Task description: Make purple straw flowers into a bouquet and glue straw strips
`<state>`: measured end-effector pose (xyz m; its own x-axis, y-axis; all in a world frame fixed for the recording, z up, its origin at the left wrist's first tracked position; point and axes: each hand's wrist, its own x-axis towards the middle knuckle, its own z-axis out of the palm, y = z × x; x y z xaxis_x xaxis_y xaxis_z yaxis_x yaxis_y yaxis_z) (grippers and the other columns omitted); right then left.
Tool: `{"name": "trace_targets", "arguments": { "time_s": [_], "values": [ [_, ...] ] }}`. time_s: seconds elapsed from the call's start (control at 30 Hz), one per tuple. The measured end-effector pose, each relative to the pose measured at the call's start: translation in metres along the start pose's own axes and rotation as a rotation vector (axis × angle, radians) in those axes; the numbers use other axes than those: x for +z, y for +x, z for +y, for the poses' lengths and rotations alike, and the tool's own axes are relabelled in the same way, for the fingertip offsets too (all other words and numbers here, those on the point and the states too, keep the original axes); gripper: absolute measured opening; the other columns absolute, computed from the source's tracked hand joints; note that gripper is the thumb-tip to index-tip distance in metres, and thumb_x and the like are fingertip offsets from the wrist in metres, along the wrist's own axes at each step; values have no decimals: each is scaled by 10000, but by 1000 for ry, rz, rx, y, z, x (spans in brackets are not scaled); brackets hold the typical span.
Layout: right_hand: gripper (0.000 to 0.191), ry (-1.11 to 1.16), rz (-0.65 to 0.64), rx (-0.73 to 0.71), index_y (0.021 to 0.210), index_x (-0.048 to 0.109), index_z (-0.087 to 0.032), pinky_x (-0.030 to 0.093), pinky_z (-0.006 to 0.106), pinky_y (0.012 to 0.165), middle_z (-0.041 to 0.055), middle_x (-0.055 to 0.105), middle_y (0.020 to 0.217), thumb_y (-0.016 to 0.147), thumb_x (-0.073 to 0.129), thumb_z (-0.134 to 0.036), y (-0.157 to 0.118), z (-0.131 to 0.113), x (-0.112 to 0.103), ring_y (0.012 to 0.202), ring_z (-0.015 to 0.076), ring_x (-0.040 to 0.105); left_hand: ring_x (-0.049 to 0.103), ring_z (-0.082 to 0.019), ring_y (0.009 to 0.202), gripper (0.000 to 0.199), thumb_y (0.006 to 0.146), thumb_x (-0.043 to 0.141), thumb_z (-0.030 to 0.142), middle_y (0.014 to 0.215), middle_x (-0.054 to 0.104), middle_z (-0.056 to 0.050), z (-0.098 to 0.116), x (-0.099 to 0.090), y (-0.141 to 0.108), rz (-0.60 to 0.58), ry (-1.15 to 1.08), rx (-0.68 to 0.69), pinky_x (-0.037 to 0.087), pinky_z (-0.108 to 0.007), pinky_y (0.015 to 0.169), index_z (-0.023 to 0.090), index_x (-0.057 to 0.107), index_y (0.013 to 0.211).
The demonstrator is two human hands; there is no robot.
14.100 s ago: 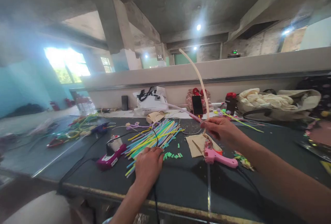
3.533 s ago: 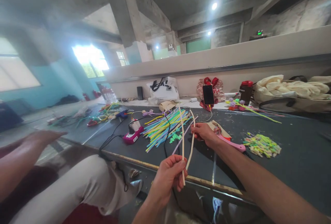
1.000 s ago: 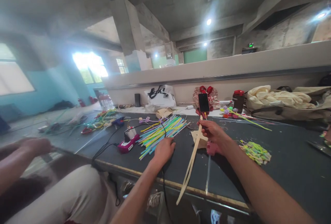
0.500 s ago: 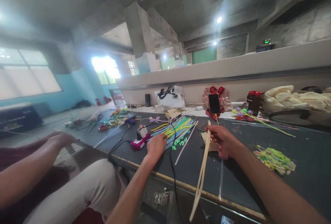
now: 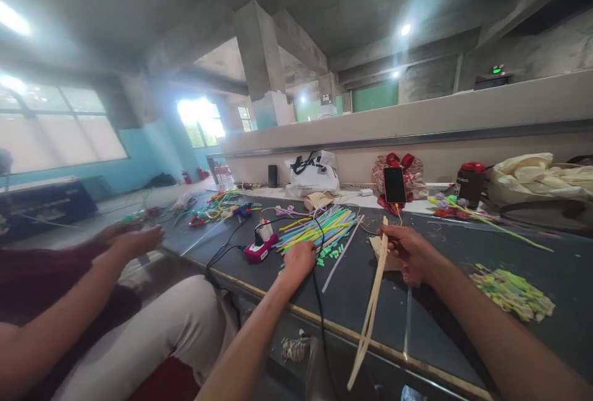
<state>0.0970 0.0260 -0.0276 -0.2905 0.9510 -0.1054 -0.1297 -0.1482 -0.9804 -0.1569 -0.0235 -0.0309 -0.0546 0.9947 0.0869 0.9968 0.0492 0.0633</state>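
Note:
My right hand (image 5: 407, 251) is closed around the upper end of several cream pipe cleaners (image 5: 373, 302), which hang down past the table's front edge. My left hand (image 5: 300, 262) rests at the near end of a pile of blue, yellow and lilac pipe cleaners (image 5: 336, 228). Its fingers are curled, and what lies between them is hidden. Short green pieces (image 5: 331, 254) lie to the right of that hand. A single lilac pipe cleaner (image 5: 341, 256) lies between my hands. Behind my right hand is a piece of tan paper (image 5: 386, 260).
A magenta power strip (image 5: 260, 249) with black cables is left of the pile. A phone (image 5: 395, 186), a red-lidded bottle (image 5: 471, 183) and a white bag (image 5: 312, 175) stand behind. Cut pieces (image 5: 516, 293) are heaped at right. A co-worker's hands (image 5: 132, 237) are at left.
The view has shifted slightly, so the table appears further right. Both of my hands keep about the same places. The co-worker's hands have come up and closer to the table.

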Motion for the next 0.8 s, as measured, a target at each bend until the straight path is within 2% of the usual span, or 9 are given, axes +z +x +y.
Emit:
{"name": "trace_targets", "arguments": {
  "time_s": [0.3, 0.63, 0.8],
  "values": [
    [236, -13, -12, 19, 775, 543, -117, 294, 135, 307, -82, 457, 513, 872, 437, -304, 8, 6, -3, 334, 16, 367, 538, -188, 926, 279, 806, 475, 319, 1060, 550, -66, 5, 2, 14, 32, 63, -54, 446, -405, 784, 152, 526, 1023],
    [199, -11, -46, -10, 792, 539, -116, 331, 139, 337, -62, 483, 579, 865, 453, -280, 14, 15, -2, 393, 26, 414, 560, -170, 866, 259, 806, 480, 309, 1000, 576, -51, -12, -32, 27, -28, 11, -26, 467, -371, 741, 152, 537, 1003],
    [193, -27, -69, -19, 825, 542, -118, 362, 150, 364, -47, 509, 627, 864, 454, -285, 14, 17, -2, 422, 32, 435, 566, -174, 852, 255, 794, 498, 313, 979, 582, -44, -12, -36, 27, -65, 13, -41, 471, -355, 723, 142, 550, 976]
  ]
}}
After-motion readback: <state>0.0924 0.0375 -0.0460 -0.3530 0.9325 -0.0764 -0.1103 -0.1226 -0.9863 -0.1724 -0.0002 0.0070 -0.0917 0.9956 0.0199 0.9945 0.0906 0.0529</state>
